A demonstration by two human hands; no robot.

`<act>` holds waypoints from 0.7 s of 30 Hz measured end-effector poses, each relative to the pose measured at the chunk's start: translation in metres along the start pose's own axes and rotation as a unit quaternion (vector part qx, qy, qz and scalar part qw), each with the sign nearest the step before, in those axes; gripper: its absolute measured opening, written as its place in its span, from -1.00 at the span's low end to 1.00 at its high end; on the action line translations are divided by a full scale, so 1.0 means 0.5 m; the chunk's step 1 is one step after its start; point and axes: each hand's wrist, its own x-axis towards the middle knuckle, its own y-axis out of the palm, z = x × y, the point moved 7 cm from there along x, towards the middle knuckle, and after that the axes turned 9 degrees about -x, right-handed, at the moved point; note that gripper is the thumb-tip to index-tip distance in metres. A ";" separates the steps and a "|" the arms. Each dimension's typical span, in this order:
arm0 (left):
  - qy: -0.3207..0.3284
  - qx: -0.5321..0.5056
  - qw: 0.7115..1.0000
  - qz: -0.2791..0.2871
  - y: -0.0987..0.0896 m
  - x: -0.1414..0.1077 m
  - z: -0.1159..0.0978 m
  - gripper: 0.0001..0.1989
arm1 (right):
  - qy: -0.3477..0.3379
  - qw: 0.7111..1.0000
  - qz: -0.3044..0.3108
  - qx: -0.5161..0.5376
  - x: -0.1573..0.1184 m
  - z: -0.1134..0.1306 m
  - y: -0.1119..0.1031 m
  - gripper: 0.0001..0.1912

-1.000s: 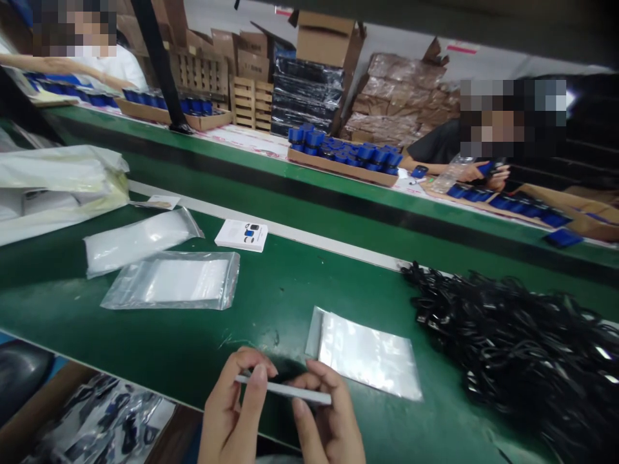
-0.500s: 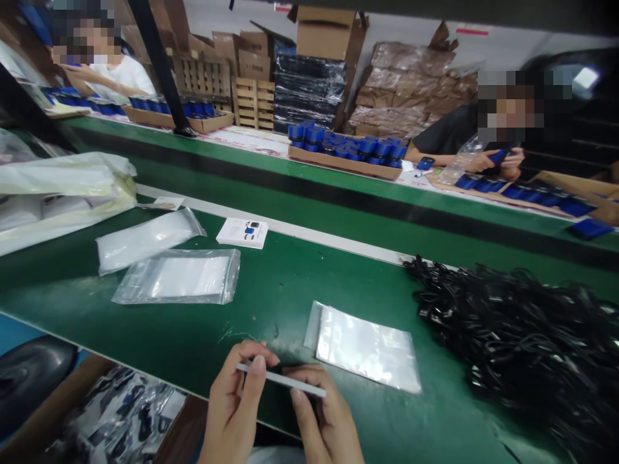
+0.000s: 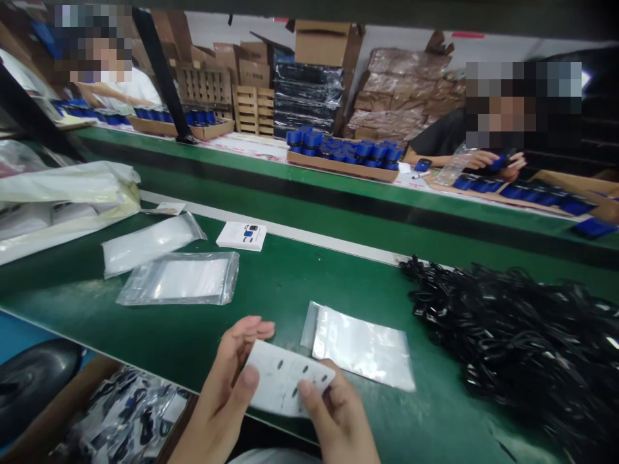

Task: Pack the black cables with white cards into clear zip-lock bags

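Head camera faces forward, down over green table [image 3: 280, 277]; left hand [image 3: 226, 380], right hand [image 3: 338, 409] close.

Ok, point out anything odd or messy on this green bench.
The black cables at right lie in a loose, tangled heap, unlike the squared-off leaflet stack. At left, two clear plastic packets overlap askew. Nothing looks spilled or clearly damaged.

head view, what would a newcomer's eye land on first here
Probably the big tangle of black cables, heaped on the right of the green table. Next, the white paper held between the left hand and right hand, bottom centre. Beyond, bright blue items crowd a cardboard tray at upper centre.
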 end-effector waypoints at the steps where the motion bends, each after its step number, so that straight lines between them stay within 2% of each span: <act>1: 0.020 -0.026 0.999 0.011 0.003 -0.003 -0.008 -0.47 | 0.051 0.993 0.040 0.097 0.002 -0.008 0.007 -0.69; 3: 0.036 -0.079 0.995 0.051 0.019 -0.010 -0.006 -0.24 | 0.136 0.948 0.125 0.259 0.001 -0.009 0.025 -0.69; 4: 0.020 -0.101 0.992 0.078 0.032 -0.013 0.004 -0.15 | 0.168 0.923 0.153 0.310 -0.001 -0.005 0.029 -0.73; 6: -0.030 -0.127 0.983 0.126 0.060 -0.022 0.031 -0.08 | 0.205 0.892 0.174 0.364 -0.006 0.004 0.025 -0.80; 7: -0.051 -0.131 0.980 0.141 0.075 -0.027 0.041 -0.08 | 0.210 0.888 0.174 0.371 -0.007 0.008 0.022 -0.81; 9: -0.062 -0.142 0.977 0.144 0.099 -0.033 0.043 -0.06 | 0.198 0.896 0.178 0.356 -0.011 0.018 0.019 -0.78; 11: -0.053 -0.177 0.976 0.115 0.118 -0.036 0.025 -0.06 | 0.173 0.911 0.180 0.329 -0.015 0.026 0.021 -0.71; 15: -0.007 -0.229 0.972 0.050 0.146 -0.047 -0.024 -0.26 | 0.149 0.926 0.153 0.312 -0.022 0.033 0.030 -0.55; 18: 0.032 -0.199 0.979 0.011 0.147 -0.055 -0.039 -0.38 | 0.140 0.928 0.128 0.322 -0.026 0.031 0.036 -0.57; 21: 0.001 -0.167 0.985 -0.044 0.128 -0.050 -0.031 -0.68 | 0.136 0.938 0.129 0.292 -0.034 0.019 0.037 -0.51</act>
